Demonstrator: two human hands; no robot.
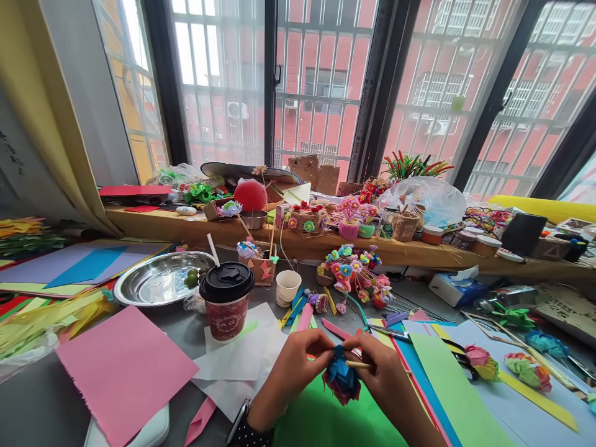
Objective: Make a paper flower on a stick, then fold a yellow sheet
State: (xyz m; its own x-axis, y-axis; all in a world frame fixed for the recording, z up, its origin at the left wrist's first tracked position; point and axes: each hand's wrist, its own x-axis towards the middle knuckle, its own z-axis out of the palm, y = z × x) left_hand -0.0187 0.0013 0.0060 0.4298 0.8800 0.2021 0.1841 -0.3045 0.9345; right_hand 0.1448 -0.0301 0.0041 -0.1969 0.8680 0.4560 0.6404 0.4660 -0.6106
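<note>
A blue and dark pink paper flower (343,380) hangs between my hands, low in the middle of the head view. My left hand (298,371) pinches its blue edge from the left with thumb and forefinger. From the other side, my right hand (382,367) pinches the same top edge, fingers closed. A thin wooden stick (357,365) is tucked in the right hand, its end lying across the front of the flower. Bright green material (310,416) lies beneath. Farther right, a pink-yellow paper flower (482,362) and a green-orange paper flower (528,371) rest on pale sheets.
A lidded coffee cup with straw (226,313), a white paper cup (287,287) and a metal tray (156,279) stand beyond my left hand. Pink paper (128,372) lies left, a green sheet (459,385) right. Crocheted flowers (351,267) stand before the crowded windowsill (298,239).
</note>
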